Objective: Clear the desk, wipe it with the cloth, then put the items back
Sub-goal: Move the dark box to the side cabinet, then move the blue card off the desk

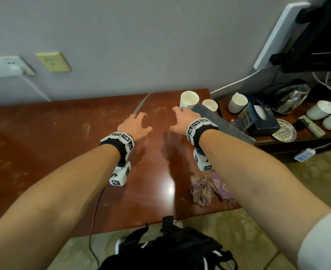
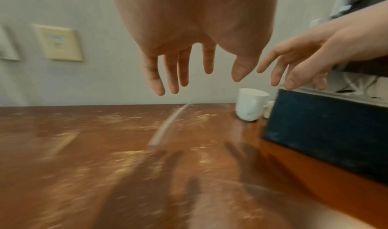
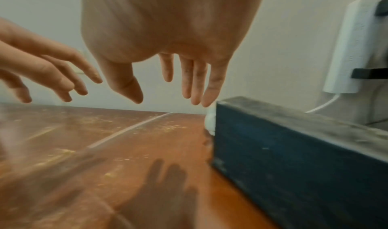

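Both hands over desk, nothing grasped.
Left hand (image 1: 135, 126) and right hand (image 1: 182, 119) hovered with fingers spread; dark box (image 1: 224, 123) stood at 3 o'clock (white mug (image 1: 189, 99) at 1), cloth (image 1: 209, 189) at 5.

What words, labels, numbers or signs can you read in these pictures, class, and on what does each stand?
No text can be read.
Wrist bands: black-and-white square code markers, no words.
Dark tissue box: small pale print, too blurred.
White adapter on the floor: blue label, too small.
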A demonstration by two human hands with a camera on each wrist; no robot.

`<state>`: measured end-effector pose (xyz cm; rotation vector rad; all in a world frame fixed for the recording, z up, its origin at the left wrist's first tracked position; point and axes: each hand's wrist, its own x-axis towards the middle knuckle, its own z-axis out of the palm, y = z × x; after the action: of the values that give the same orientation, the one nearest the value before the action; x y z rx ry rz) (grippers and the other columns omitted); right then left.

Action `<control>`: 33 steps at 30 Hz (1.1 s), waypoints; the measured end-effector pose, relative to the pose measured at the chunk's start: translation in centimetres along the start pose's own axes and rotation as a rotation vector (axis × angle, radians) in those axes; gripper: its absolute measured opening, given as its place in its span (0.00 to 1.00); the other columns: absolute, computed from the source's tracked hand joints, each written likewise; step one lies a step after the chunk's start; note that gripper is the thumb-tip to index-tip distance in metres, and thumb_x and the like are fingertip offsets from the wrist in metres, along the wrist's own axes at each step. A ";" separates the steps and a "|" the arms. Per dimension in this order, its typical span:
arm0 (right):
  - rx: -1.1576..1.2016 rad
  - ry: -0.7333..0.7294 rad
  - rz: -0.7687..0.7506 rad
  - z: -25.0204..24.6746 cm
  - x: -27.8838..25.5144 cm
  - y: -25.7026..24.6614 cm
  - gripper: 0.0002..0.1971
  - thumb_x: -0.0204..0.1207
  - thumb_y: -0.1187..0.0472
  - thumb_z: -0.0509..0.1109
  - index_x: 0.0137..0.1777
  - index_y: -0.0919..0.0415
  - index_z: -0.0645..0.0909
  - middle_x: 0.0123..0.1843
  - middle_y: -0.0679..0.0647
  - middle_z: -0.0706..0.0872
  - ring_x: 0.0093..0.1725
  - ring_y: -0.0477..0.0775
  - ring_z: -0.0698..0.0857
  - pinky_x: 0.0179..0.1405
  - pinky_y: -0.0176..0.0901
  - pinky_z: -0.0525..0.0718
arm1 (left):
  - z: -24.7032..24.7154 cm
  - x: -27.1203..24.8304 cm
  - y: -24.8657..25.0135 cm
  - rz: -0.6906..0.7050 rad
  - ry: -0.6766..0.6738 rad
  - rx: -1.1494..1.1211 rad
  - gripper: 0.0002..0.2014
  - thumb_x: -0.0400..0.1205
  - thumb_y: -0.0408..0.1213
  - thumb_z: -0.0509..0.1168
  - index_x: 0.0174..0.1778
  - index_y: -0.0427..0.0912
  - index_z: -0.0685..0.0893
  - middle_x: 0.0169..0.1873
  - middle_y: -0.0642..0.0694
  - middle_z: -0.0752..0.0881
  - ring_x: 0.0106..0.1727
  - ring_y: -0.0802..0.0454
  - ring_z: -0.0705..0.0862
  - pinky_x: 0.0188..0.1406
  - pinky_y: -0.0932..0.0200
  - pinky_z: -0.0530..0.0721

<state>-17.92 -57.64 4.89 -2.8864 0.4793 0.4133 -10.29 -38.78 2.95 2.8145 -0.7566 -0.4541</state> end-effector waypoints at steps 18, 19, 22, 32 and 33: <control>-0.045 -0.274 -0.385 9.1 -0.5 -25.7 0.39 0.77 0.46 0.71 0.84 0.50 0.56 0.80 0.56 0.66 0.63 0.63 0.82 0.52 0.52 0.83 | -1.0 -13.9 -26.4 -0.350 0.006 -0.086 0.26 0.81 0.53 0.62 0.75 0.56 0.69 0.70 0.38 0.75 0.65 0.36 0.78 0.64 0.40 0.77; -0.044 -0.287 -0.398 9.8 -0.6 -26.7 0.38 0.77 0.46 0.71 0.84 0.50 0.56 0.80 0.57 0.66 0.62 0.63 0.82 0.52 0.52 0.83 | -0.6 -14.5 -27.2 -0.360 -0.003 -0.087 0.26 0.81 0.53 0.62 0.75 0.55 0.69 0.70 0.38 0.75 0.66 0.36 0.78 0.64 0.40 0.77; -0.040 -0.310 -0.429 11.8 -1.3 -29.2 0.37 0.77 0.45 0.70 0.83 0.49 0.58 0.80 0.56 0.67 0.63 0.63 0.83 0.57 0.53 0.84 | 0.5 -15.7 -29.3 -0.373 -0.033 -0.086 0.26 0.80 0.53 0.63 0.75 0.55 0.69 0.70 0.38 0.75 0.67 0.36 0.77 0.65 0.39 0.76; -0.085 -0.261 -0.539 15.4 -2.2 -33.1 0.17 0.85 0.47 0.62 0.71 0.47 0.77 0.66 0.50 0.81 0.64 0.56 0.81 0.56 0.49 0.80 | 3.2 -16.4 -32.2 -0.385 -0.149 -0.137 0.10 0.82 0.43 0.67 0.59 0.55 0.85 0.57 0.47 0.88 0.55 0.45 0.85 0.54 0.52 0.85; -0.084 -0.250 -0.535 15.6 -2.3 -33.2 0.16 0.86 0.48 0.62 0.70 0.47 0.78 0.65 0.50 0.81 0.63 0.56 0.82 0.56 0.49 0.80 | 3.4 -16.3 -32.2 -0.384 -0.145 -0.136 0.10 0.82 0.43 0.67 0.58 0.55 0.85 0.56 0.48 0.88 0.54 0.45 0.85 0.54 0.52 0.85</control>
<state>-12.46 -22.59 -4.60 -2.8258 -0.3514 0.6927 -10.20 -3.28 -4.63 2.8178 -0.1906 -0.7449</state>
